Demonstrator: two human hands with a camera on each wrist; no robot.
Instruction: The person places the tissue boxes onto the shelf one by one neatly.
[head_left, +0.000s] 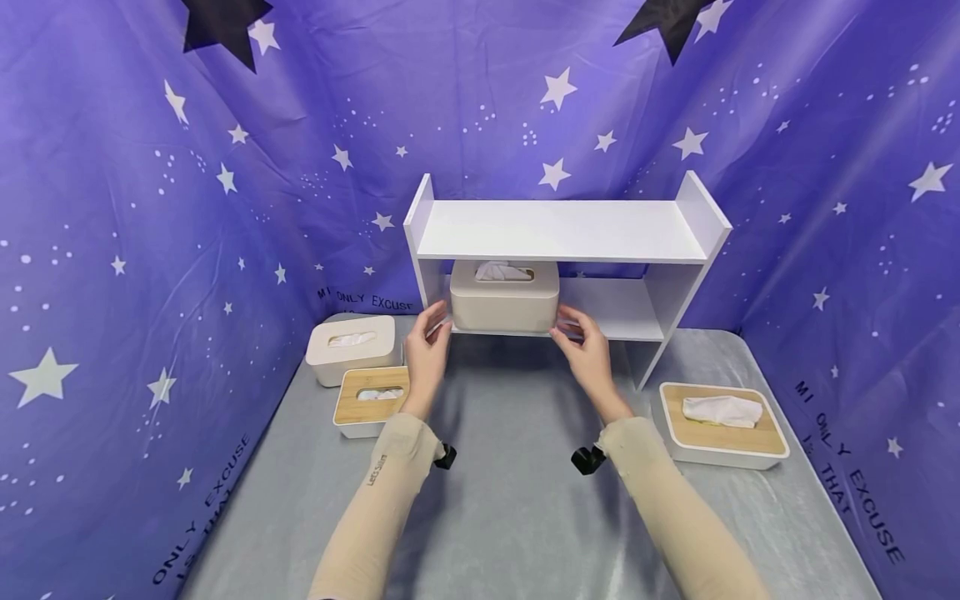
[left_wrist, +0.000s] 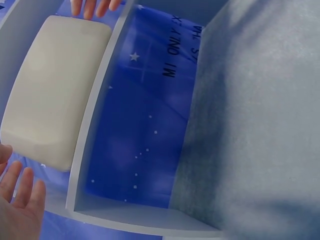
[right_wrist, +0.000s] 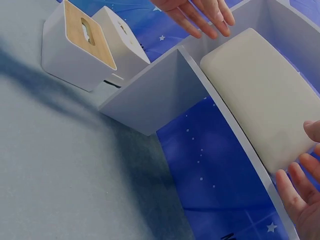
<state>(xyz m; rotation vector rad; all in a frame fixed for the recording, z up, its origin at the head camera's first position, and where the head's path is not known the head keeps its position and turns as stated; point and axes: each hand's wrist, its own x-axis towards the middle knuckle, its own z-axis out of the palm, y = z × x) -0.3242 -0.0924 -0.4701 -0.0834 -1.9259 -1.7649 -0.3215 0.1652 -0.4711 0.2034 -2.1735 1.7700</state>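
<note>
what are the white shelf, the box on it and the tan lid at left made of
The white shelf looks like smooth painted or laminated board: flat panels, straight edges, soft sheen. The cream box is probably matte moulded plastic, given its rounded corners and even surface. The tan lid looks like smooth bamboo or wood, from its grain, though perhaps printed.

The shelf [head_left: 562,229] stands along the bench's [head_left: 517,525] back edge. Toward its lower board's left end sits 1 tissue box [head_left: 505,310], between left hand [head_left: 427,357] and right hand [head_left: 588,357]. By the bench's back left corner, 1 box [head_left: 358,357] lies behind a 2nd box [head_left: 371,410]; a 3rd box [head_left: 723,437] lies near the right edge.
</note>
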